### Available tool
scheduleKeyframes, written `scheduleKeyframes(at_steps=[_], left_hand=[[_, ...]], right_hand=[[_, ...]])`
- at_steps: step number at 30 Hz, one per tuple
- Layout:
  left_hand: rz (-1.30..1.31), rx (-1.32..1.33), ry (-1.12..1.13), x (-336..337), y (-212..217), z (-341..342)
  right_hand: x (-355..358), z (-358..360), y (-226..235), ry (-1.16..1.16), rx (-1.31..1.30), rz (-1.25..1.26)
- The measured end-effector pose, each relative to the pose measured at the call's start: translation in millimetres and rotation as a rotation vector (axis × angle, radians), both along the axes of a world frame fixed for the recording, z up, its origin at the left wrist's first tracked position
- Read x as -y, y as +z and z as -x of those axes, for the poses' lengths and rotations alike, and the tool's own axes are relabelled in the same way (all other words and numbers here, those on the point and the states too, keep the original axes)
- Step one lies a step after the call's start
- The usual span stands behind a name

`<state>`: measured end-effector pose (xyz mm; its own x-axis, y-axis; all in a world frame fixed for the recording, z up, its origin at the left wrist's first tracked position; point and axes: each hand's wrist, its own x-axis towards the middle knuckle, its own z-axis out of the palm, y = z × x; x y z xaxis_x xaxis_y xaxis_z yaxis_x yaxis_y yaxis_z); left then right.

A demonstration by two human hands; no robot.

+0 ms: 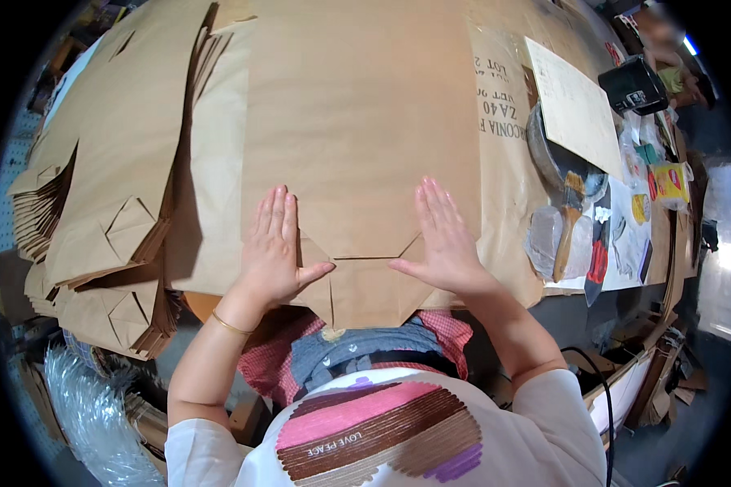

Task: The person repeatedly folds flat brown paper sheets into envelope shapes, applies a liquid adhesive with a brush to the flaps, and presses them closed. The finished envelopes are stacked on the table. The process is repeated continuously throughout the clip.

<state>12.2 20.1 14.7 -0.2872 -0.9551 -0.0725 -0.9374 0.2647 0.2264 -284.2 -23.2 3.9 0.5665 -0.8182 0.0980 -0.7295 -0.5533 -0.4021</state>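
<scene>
A large brown paper bag lies flat in front of me, its folded bottom end toward my body and reaching over the table's near edge. My left hand rests flat on the left side of this folded end, fingers straight and pointing away, thumb stretched inward. On the right side my right hand lies flat in the same way, its thumb pointing toward the other. Between the thumbs runs a straight fold line with slanted corner folds at both ends. Neither hand grips anything.
Stacked brown paper bags cover the table's left. At right are a bowl partly under a pale board, a brush, a red-handled tool and a black container. Clear plastic strands hang at lower left.
</scene>
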Motion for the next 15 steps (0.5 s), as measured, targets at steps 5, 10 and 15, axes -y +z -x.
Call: scheduleKeyframes(at_steps=[5, 10, 15], left_hand=[[-0.121, -0.494, 0.075, 19.3, 4.6, -19.8], [0.298, -0.416, 0.218, 52.3, 12.1, 37.6], [0.21, -0.646, 0.42, 51.2, -14.3, 40.6]], right_hand=[[26.6, 19.1, -8.5, -0.118, 0.399, -0.258], [50.8, 11.0, -12.1, -0.278, 0.536, -0.199], [43.6, 6.1, -8.1, -0.281, 0.639, -0.125]])
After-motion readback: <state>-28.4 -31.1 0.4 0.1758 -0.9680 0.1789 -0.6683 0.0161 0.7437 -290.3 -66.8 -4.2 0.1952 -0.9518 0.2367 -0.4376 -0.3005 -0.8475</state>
